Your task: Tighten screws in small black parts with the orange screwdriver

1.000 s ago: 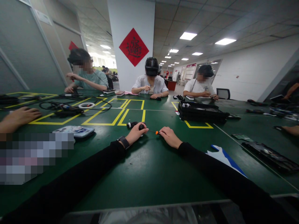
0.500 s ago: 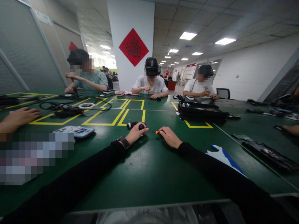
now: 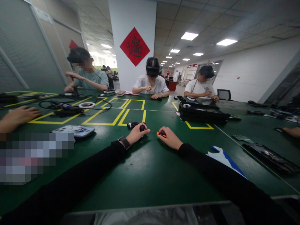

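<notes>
My right hand [image 3: 170,137] is closed on the orange-and-black handle of a screwdriver [image 3: 161,134]. Its thin shaft points left and reaches the fingertips of my left hand [image 3: 137,134]. Those left fingers are wrapped round a small black part [image 3: 142,127], mostly covered, so its kind is unclear. Just behind my left hand lies a black cylindrical piece with a white end [image 3: 132,125]; I cannot tell whether it joins the held part. Both hands are low over the green table [image 3: 140,175].
A black open case [image 3: 203,112] stands beyond my right hand. To the right lie a blue-and-white sheet [image 3: 226,161] and a black housing [image 3: 269,156]. At left are a phone-like case [image 3: 75,131], cables [image 3: 70,109] and another person's hand [image 3: 22,115]. Several people sit round the table.
My right fingers have shifted on the screwdriver, and more of its orange-and-black handle shows. My left hand stays almost where it was, still holding the black part.
</notes>
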Motion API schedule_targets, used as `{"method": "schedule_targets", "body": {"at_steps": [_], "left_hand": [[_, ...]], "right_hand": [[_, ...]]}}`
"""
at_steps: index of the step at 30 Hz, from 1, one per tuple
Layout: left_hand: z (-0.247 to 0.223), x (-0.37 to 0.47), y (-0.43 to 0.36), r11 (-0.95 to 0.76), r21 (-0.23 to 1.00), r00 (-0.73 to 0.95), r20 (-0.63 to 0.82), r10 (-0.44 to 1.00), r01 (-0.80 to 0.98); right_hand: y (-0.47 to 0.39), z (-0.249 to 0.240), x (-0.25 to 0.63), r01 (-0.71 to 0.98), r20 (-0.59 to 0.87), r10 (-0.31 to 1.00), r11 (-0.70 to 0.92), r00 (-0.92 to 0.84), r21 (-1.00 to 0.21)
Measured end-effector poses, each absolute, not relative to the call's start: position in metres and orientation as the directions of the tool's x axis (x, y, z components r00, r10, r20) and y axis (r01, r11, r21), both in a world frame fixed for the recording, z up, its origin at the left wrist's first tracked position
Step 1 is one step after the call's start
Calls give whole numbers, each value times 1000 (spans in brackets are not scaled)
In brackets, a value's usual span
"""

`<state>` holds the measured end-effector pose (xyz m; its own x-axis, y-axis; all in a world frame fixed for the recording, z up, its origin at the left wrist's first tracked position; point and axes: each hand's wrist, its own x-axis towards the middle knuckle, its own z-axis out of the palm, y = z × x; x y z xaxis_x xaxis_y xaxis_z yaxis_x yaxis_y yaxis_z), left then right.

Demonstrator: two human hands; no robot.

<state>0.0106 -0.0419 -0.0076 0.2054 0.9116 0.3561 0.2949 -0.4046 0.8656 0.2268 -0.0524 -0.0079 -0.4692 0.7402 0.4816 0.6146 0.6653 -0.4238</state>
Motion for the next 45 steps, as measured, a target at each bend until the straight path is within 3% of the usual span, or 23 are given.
{"method": "schedule_targets", "body": {"at_steps": [12,18,26,32,39,45], "left_hand": [[-11,9,-39,-378,880,193,333,923,287],[-9,10,-40,-402,870,225,347,911,287],[-7,11,-43,-347,904,217,297,930,250],[-12,10,-38,-321,922,189,283,940,217],[-15,9,-35,-400,881,211,354,911,252],[-11,10,-38,-398,875,218,347,912,274]], "right_hand": [[-52,-7,228,597,550,683,714,-481,-365],[-54,-6,227,595,522,715,689,-465,-414],[-48,-9,227,656,510,739,653,-441,-378],[-47,-10,227,629,488,742,660,-460,-410],[-52,-8,227,574,464,779,625,-421,-529],[-48,-8,227,590,449,793,608,-412,-531]]}}
